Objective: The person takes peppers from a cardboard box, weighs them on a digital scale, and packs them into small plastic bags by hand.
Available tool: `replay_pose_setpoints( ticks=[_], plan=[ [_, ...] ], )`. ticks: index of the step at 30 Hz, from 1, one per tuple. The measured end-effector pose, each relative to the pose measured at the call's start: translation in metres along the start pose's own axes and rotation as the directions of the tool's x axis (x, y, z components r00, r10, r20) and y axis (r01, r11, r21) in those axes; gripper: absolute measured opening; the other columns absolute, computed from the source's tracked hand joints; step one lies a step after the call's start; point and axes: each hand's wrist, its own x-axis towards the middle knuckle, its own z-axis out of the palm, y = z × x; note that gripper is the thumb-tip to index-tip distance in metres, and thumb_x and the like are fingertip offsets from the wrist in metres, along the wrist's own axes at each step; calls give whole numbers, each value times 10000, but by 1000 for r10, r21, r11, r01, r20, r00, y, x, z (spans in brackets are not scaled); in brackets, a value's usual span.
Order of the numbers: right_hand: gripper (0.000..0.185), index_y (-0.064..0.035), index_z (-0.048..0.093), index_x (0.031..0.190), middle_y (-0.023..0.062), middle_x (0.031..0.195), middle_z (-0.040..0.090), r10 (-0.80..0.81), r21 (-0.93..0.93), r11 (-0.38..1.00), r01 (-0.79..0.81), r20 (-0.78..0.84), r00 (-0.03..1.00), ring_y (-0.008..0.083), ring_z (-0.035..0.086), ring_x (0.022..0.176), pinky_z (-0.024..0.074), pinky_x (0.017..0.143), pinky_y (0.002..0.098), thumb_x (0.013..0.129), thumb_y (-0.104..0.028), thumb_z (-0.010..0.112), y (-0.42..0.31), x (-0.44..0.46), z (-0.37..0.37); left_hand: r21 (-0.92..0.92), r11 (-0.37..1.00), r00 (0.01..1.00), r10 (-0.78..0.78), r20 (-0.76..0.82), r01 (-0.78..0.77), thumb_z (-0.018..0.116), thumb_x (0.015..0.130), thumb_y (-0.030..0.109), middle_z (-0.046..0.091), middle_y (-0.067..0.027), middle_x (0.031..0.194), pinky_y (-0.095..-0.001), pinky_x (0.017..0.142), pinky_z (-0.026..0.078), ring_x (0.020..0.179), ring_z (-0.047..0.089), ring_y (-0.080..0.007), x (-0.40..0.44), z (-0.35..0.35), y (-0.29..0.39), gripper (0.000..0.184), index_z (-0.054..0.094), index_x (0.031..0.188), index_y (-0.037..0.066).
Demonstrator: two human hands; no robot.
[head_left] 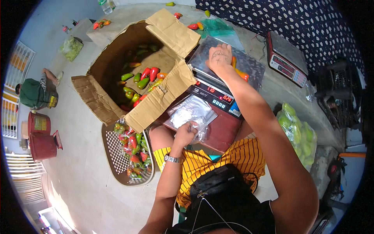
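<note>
A digital scale [210,93] with a lit red display stands in front of me. My right hand [220,56] is over its metal plate, back of the hand up and fingers curled under; what they hold, if anything, is hidden. Orange peppers [242,75] lie on the plate beside that hand. Lower down, my left hand [186,134] pinches the edge of a clear plastic bag [199,132] at a stack of clear bags [191,111] below the scale. Left of the scale, an open cardboard box [111,58] holds red, green and orange peppers [143,83].
A plastic basket [113,156] with bagged peppers stands on the floor below the box. At the right are a second scale [287,58] and a bag of green produce [296,134]. Another person [33,93] crouches at far left near red containers [41,146].
</note>
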Motion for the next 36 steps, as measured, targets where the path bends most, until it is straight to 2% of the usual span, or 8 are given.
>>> replay_pose_setpoints(
  ticks=[5, 7, 9, 15, 18, 27, 33, 36],
  plan=[
    [354, -78, 770, 1041, 128, 1215, 682, 159, 604, 766, -221, 155, 975, 301, 629, 1136, 470, 949, 437, 877, -385, 705, 34, -44, -78, 16, 1000, 1000, -1, 18, 1, 711, 876, 160, 615, -76, 688, -339, 609, 473, 621, 565, -154, 2, -1, 0, 282, 706, 1146, 80],
    [312, -52, 710, 1113, 106, 1158, 683, 90, 958, 205, -199, 184, 979, 301, 669, 1030, 530, 872, 421, 891, -264, 659, 84, -72, -65, 40, 999, 1000, 17, 11, -17, 714, 875, 159, 605, -75, 692, -338, 609, 468, 625, 557, -153, 0, -2, 5, 280, 705, 1142, 73],
    [353, -58, 628, 1223, 82, 1099, 676, 131, 794, -604, -65, 179, 975, 255, 681, 882, 544, 786, 361, 899, -196, 638, 109, -118, -54, 30, 999, 1000, 13, 16, -14, 716, 873, 157, 599, -77, 695, -338, 612, 466, 632, 556, -152, 3, -2, 7, 279, 706, 1137, 67],
    [311, -99, 605, 1199, 5, 828, 574, 112, 653, -647, -393, 592, 798, 65, 454, 557, 332, 481, 236, 947, -276, 648, 199, -240, 18, -23, 999, 999, 42, 13, -42, 700, 861, 137, 584, -70, 671, -337, 604, 465, 617, 556, -150, 11, 4, -7, 280, 714, 1131, 64],
    [326, -111, 640, 1126, -25, 790, 547, 333, 723, -265, -639, 690, 643, 57, 433, 567, 306, 474, 247, 955, -385, 686, 181, -273, 38, 43, 995, 996, 87, -1, -86, 670, 854, 127, 587, -62, 649, -343, 587, 459, 586, 537, -152, 11, 2, 0, 292, 715, 1134, 58],
    [466, -171, 594, 997, -48, 669, 492, 470, 871, -218, -439, 488, 735, 48, 363, 442, 253, 382, 216, 948, -633, 631, 173, -271, 107, 35, 995, 996, 91, -20, -91, 648, 862, 106, 550, -21, 643, -305, 558, 417, 584, 493, -114, 16, 4, -10, 276, 710, 1121, 38],
    [384, -95, 657, 1021, -5, 853, 607, 454, 821, -394, -413, 565, 689, 97, 514, 662, 385, 543, 259, 989, -473, 600, 174, -229, 79, -8, 997, 997, 81, -13, -81, 641, 863, 105, 542, -40, 623, -314, 563, 428, 582, 502, -117, 16, 5, -19, 274, 717, 1118, 37],
    [436, -43, 676, 1037, 46, 881, 679, 486, 968, -76, -239, 245, 839, 131, 593, 687, 448, 583, 277, 947, -467, 633, 167, -163, 42, -16, 997, 997, 81, -12, -81, 632, 869, 74, 593, -10, 689, -299, 572, 439, 607, 514, -98, 7, 2, 0, 280, 698, 1137, 26]
  ],
)
